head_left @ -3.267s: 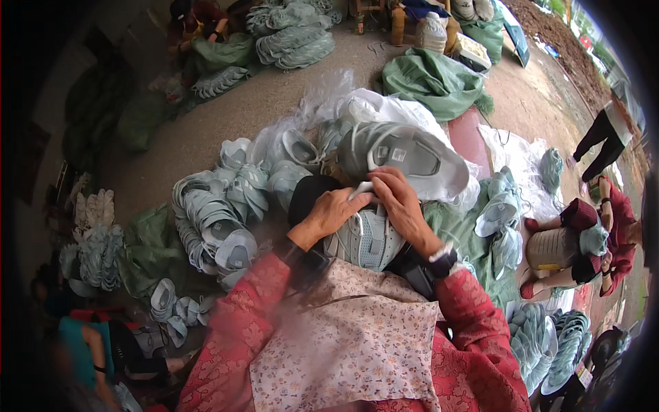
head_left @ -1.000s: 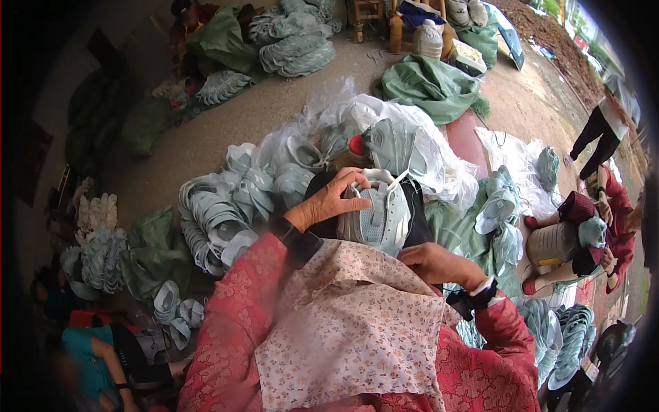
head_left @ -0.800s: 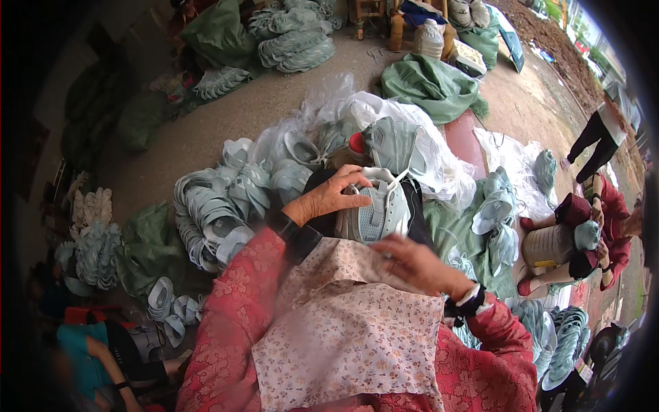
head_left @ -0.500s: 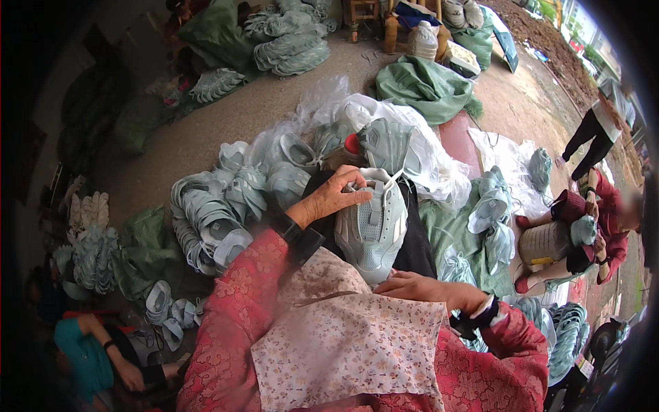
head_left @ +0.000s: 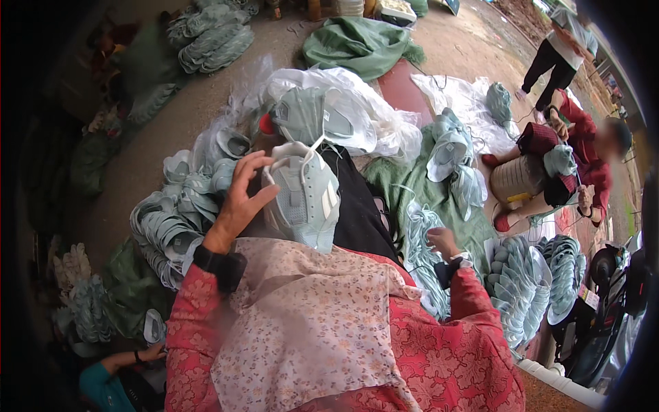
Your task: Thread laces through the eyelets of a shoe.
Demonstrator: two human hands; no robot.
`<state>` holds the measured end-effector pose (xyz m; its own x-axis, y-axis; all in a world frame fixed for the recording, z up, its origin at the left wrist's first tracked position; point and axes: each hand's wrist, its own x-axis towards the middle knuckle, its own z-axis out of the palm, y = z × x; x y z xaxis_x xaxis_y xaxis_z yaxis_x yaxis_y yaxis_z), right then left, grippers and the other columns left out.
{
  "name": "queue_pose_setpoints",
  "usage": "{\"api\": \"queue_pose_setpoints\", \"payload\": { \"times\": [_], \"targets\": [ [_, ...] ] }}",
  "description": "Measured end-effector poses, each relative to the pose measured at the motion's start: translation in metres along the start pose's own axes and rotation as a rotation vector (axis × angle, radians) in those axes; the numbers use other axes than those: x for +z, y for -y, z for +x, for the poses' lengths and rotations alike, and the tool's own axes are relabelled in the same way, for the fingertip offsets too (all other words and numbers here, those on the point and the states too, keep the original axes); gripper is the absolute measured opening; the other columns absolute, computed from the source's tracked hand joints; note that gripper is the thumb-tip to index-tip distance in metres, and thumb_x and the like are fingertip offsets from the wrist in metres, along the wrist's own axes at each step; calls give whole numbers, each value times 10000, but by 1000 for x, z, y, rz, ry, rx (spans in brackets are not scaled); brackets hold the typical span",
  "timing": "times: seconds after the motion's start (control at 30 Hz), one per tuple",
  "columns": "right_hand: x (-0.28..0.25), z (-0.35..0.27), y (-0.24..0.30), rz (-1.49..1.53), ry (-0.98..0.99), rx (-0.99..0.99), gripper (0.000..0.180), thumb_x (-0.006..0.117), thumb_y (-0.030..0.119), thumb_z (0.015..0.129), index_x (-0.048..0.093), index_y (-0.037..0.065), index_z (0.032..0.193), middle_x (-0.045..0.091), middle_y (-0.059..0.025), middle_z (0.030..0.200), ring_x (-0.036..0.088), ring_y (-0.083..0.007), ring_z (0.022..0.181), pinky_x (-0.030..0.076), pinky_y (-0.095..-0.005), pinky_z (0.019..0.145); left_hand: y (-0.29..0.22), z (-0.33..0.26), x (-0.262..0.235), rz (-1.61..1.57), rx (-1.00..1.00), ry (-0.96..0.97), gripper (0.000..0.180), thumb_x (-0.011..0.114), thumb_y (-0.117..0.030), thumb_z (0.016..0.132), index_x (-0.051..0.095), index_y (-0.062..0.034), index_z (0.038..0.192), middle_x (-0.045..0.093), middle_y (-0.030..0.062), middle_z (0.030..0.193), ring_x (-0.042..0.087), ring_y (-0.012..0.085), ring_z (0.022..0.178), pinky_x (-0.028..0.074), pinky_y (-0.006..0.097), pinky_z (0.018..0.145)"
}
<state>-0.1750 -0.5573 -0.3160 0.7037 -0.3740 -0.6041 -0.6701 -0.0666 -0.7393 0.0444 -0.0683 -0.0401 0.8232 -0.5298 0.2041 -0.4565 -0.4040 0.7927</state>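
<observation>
A pale grey-blue sneaker upper (head_left: 312, 196) rests over my lap with its toe toward me. A white lace (head_left: 317, 143) runs through eyelets near its opening. My left hand (head_left: 240, 199) lies along the shoe's left side, thumb and fingers apart, fingertips touching its edge. Off to the right, my right hand (head_left: 443, 242) is closed with curled fingers beside a bundle of pale blue laces (head_left: 422, 257); what it pinches, if anything, is hidden. Just beyond the shoe sit more flat uppers (head_left: 302, 113) and a red round thing (head_left: 266, 124).
Stacked uppers (head_left: 154, 223) lie at my left, and more (head_left: 515, 288) at my right. White plastic sheeting (head_left: 384, 134) and a green sack (head_left: 353, 47) lie ahead. A seated person in red (head_left: 583, 151) works at the right; another person (head_left: 559, 51) stands behind.
My right hand has left the shoe's toe and moved right to the laces. My left hand has shifted from the shoe's top to its left side. The whole view has swung right.
</observation>
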Motion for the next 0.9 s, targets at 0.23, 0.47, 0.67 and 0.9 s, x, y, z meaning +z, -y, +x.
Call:
{"api": "queue_pose_setpoints", "payload": {
  "times": [0.23,0.47,0.67,0.9],
  "targets": [
    [44,55,-60,507,-208,131,500,640,49,823,513,-19,1302,656,-152,1094,696,-280,795,559,-399,619,-28,-20,-3,158,-57,41,548,724,-316,874,545,-97,1344,488,91,1403,464,244,1310,408,393,1044],
    [37,81,-51,-99,-347,-294,224,727,186,806,726,-35,772,708,-59,705,666,-183,669,518,-335,651,-33,-17,6,6,-153,35,536,747,-173,838,552,-90,1330,504,83,1372,516,236,1243,476,361,958],
    [-21,18,152,432,118,-430,280,642,322,967,647,52,1040,654,-14,814,647,-137,751,521,-295,724,-52,-8,-8,233,-5,66,486,754,-154,821,591,-74,1272,500,104,1372,525,256,1233,469,379,981],
    [-56,33,110,-27,46,-219,249,646,275,957,674,28,960,700,-64,779,669,-156,624,544,-291,530,-58,3,2,139,41,132,366,767,-120,788,661,-63,1133,549,111,1327,526,301,1241,421,372,1046]
  ]
}}
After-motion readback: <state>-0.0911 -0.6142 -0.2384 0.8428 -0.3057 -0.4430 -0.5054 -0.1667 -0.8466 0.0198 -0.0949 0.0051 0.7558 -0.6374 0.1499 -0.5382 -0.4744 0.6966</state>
